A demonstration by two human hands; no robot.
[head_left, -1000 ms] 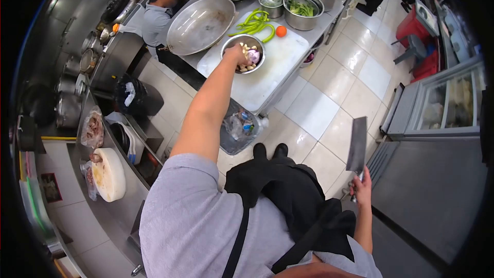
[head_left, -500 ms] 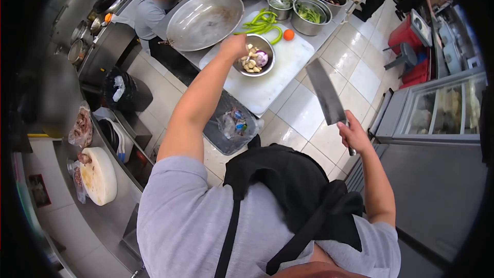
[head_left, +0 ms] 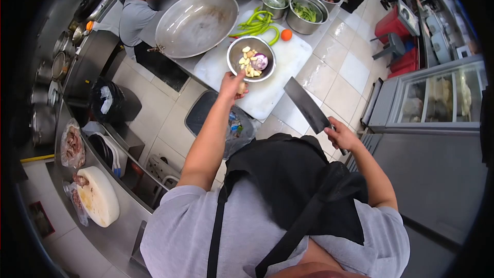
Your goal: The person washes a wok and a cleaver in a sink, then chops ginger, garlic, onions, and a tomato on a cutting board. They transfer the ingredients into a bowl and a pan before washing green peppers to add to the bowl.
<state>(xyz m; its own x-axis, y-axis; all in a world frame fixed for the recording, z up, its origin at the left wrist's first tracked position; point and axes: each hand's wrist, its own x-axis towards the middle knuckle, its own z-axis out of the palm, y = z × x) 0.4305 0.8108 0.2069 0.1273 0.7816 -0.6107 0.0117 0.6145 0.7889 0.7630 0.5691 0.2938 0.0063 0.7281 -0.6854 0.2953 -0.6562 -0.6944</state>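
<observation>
In my right hand is the handle of a cleaver, its broad blade slanting up and left over the floor, beside the cutting board. My left hand is closed on a small tan piece at the board's near left edge, just below the bowl. The steel bowl sits on the white cutting board and holds peeled garlic cloves and a purple onion. Long green peppers and an orange-red round vegetable lie beyond the bowl.
A wide steel pan stands left of the board, with several metal containers behind it. A lined bin is below the near edge. Another person stands at the left, and a glass-topped fridge at the right.
My left hand has drawn back from the bowl toward me, now with a small tan piece in it. The cleaver has come lower and left, nearer the board.
</observation>
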